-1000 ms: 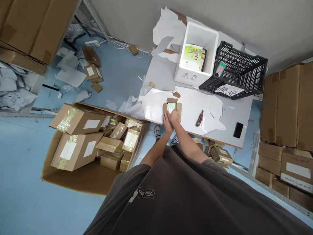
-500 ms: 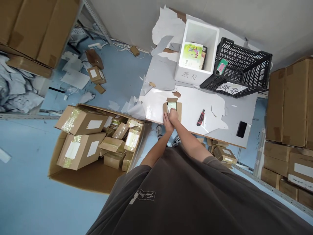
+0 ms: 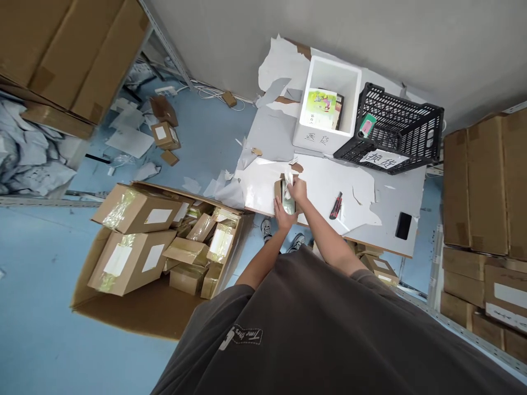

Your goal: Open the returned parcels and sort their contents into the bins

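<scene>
A small cardboard box [image 3: 278, 189] stands with its flaps up at the near edge of the table. My left hand [image 3: 284, 216] is closed around its near side. Inside the box shows a pale green item [image 3: 290, 206], partly covered by my hands. Above the opening, my right hand [image 3: 298, 190] pinches a crumpled white piece [image 3: 289, 176] that looks like paper or thin wrapping. To the right lies a red and black utility knife [image 3: 336, 206], touched by neither hand.
A white foam box [image 3: 325, 140] with books and a black plastic crate [image 3: 385, 156] stand at the back of the table [image 3: 267, 129]. A phone [image 3: 403, 225] lies at the right. On the floor at left, a large carton [image 3: 88, 285] holds several parcels.
My right hand has risen out of the small box and moved slightly right, drawing up the white piece. My left hand stays on the box, which has tilted or shifted a little.
</scene>
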Demonstrator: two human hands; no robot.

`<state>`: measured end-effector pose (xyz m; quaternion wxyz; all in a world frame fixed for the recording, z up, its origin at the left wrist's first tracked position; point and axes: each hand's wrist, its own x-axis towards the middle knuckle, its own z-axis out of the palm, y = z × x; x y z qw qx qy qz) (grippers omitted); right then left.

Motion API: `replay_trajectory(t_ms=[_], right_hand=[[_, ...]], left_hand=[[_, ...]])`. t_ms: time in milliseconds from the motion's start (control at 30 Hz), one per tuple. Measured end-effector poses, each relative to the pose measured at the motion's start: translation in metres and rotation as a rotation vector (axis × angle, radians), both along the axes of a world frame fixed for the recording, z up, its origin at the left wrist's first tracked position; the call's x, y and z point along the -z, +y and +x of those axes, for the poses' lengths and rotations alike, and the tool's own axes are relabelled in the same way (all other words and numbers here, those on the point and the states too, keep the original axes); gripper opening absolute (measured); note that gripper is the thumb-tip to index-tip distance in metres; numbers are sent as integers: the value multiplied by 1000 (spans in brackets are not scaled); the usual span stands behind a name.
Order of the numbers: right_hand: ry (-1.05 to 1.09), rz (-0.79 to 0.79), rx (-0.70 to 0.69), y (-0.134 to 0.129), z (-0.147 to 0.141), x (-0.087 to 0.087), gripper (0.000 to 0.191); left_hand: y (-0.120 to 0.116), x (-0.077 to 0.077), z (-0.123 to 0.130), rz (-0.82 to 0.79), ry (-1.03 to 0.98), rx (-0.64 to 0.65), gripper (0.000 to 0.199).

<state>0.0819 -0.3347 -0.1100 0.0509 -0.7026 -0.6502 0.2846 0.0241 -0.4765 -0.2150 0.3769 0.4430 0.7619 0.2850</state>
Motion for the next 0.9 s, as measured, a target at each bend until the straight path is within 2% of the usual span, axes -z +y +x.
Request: replay_trajectory(t_ms=[100, 233, 367, 500, 600, 667, 800, 900], right_hand=[[-17, 89, 8, 47, 11, -13, 14], [-82, 134, 7, 111, 8, -19, 15], [-136, 119, -28, 151, -13, -15, 20], [-160, 88, -72, 168, -35, -8, 24], [-170, 65, -75, 175, -45, -4, 29], [-176, 39, -62, 177, -48, -2, 43], [-180, 13, -29, 179, -45, 1, 85], [-172, 29, -22, 177, -41, 0, 92]], left_hand=[[1, -3, 2, -18, 12, -8, 155], [6, -10, -8, -7, 37, 37, 144], [27, -13, -36, -5, 33, 51, 136], [52, -13, -62, -42, 40, 82, 144], [60, -12, -71, -47, 53, 104, 146], [60, -10, -73, -36, 59, 109, 146], [58, -7, -71, -24, 63, 92, 146], [58, -6, -70, -13, 58, 79, 147]])
